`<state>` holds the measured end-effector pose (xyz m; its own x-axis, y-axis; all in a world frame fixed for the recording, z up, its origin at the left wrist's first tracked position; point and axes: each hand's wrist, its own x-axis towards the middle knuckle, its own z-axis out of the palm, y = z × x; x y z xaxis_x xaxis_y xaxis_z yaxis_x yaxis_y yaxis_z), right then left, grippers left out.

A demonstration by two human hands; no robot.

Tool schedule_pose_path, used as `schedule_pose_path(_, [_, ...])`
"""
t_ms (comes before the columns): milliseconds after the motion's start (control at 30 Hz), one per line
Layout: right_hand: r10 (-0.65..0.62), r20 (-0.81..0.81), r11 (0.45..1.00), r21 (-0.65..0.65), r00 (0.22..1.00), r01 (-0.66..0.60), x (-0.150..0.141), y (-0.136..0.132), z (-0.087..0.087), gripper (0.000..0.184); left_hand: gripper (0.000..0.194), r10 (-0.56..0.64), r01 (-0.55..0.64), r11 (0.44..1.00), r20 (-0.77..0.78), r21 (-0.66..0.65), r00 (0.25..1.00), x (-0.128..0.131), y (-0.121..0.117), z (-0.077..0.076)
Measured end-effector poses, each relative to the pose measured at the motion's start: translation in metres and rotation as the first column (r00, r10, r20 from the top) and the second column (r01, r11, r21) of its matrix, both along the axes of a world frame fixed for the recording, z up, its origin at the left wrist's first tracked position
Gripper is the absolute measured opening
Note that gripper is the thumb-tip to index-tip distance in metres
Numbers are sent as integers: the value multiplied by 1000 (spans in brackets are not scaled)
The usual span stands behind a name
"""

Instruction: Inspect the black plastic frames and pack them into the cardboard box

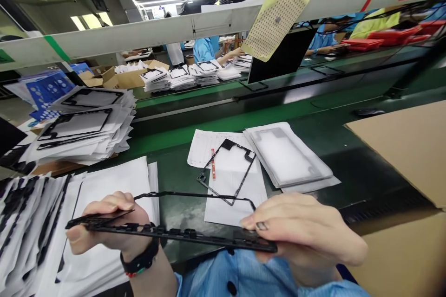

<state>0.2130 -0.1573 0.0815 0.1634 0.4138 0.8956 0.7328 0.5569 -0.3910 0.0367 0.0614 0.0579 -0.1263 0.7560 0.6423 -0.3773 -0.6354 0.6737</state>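
Both hands grip a thin black plastic frame [188,235], raised above the bench and seen nearly edge-on. My left hand [111,220] pinches its left end between thumb and fingers. At the right end, my right hand [299,227] is closed on a corner, with the thumb partly hidden. Beyond them, a second black frame [240,183] lies over white sheets [223,211]. A red-and-white pen-like stick [213,164] rests beside it on a printed form [200,148]. To the right sits a stack of white sleeves [285,153] with a pale, frame-like shape showing through.
Stacks of paper with black frames [87,125] stand at the left, and more sheets [31,227] lean at lower left. Cardboard [404,148] borders the right. A yellow sheet [275,18] hangs from the overhead rail [139,32]. Co-workers in blue sleeves [205,48] work across the line.
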Motion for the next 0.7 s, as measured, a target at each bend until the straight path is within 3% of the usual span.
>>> schedule_pose_path(200, [24, 33, 998, -61, 999, -22, -5, -2, 7, 36, 64, -39, 42, 993, 29, -112, 999, 1, 1, -8])
schedule_pose_path(400, [99, 9, 993, -72, 995, -98, -6, 1, 14, 35, 58, 91, -85, 987, 41, -137, 995, 1, 1, -12])
schedule_pose_path(500, [121, 60, 970, -218, 991, -105, -4, 5, 18, 23, 52, 187, -184, 978, 23, -100, 982, 6, 0, -6])
schedule_pose_path(567, [152, 53, 923, -365, 987, -122, -1, 10, 19, 29, 50, 246, -245, 968, 13, -56, 969, 11, -2, -1])
schedule_pose_path(633, [170, -146, 869, -445, 975, -218, 5, 18, 15, 35, 41, 239, -240, 970, -25, -38, 971, 18, -4, 4])
schedule_pose_path(700, [149, -507, 843, -384, 849, -377, 15, 29, 8, 36, 22, 254, -264, 964, -172, -34, 952, 22, -9, 6])
